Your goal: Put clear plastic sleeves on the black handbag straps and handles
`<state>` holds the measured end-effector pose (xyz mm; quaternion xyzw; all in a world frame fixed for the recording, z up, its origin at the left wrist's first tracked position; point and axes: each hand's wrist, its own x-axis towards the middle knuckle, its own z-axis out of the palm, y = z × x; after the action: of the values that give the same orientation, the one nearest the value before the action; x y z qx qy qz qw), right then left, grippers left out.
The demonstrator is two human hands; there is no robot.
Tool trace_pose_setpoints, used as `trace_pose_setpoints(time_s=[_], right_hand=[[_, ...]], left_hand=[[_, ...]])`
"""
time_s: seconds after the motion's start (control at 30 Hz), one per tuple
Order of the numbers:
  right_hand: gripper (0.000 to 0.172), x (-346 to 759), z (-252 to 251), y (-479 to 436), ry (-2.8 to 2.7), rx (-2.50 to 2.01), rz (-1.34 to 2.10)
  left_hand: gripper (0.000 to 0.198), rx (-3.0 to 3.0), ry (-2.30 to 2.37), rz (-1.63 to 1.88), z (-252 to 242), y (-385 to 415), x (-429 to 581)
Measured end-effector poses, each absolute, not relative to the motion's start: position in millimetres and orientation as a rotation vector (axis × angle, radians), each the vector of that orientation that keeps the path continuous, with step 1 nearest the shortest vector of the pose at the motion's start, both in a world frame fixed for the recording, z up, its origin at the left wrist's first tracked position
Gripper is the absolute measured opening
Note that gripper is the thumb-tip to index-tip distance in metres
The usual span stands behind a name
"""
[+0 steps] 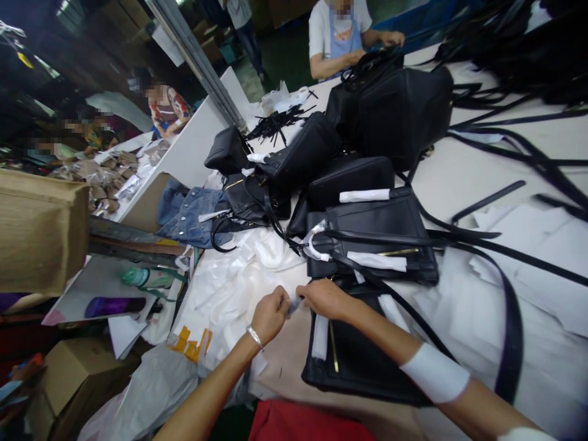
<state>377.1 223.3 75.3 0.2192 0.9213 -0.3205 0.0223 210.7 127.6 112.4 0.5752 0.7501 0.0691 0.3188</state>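
Observation:
My left hand (pixel 270 315) and my right hand (pixel 325 298) meet over the table's near edge, fingers pinched. Between them is a small, thin greyish piece (pixel 294 305), too blurred to name. Under my right forearm lies a black handbag (pixel 362 361) with a gold zipper and white wrapping on its parts. Just beyond it rests another black bag (pixel 367 223), its straps trailing right and its ring wrapped in white. Crumpled white tissue (pixel 243 269) spreads to the left of my hands.
More black bags (pixel 298 150) are piled farther back, near a co-worker (pixel 340 43) handling one. White sheets (pixel 505 306) and loose straps (pixel 487 236) cover the right side. A denim garment (pixel 193 211), bottles (pixel 114 306) and a cardboard box (pixel 78 373) are at left.

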Motion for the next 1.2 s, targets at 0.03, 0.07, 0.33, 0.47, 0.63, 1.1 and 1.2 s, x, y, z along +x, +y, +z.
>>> trace_pose_setpoints(time_s=[0.03,0.07,0.33,0.47,0.63,1.1,1.2], right_hand=[[0.029,382,72,226,2.843,0.707,-0.986],[0.032,388,68,229,2.831,0.744,-0.968],[0.025,395,57,239,2.85,0.764,-0.788],[0.021,392,58,230,2.88,0.673,-0.729],[0.029,416,58,241,2.878,0.8,-0.812],[0.024,411,52,244,2.851,0.699,-0.823],[0.021,426,50,242,2.87,0.896,-0.83]], left_hand=[[0.011,1.522,1.979,0.136,110,128,211],[0.011,1.542,1.993,0.084,108,128,211],[0.01,1.77,2.074,-0.275,103,136,216],[0.008,1.777,2.053,-0.241,91,153,230],[0.008,1.755,2.006,-0.214,82,162,239],[0.01,1.828,1.996,-0.42,77,177,254],[0.011,1.818,1.994,-0.417,74,178,252]])
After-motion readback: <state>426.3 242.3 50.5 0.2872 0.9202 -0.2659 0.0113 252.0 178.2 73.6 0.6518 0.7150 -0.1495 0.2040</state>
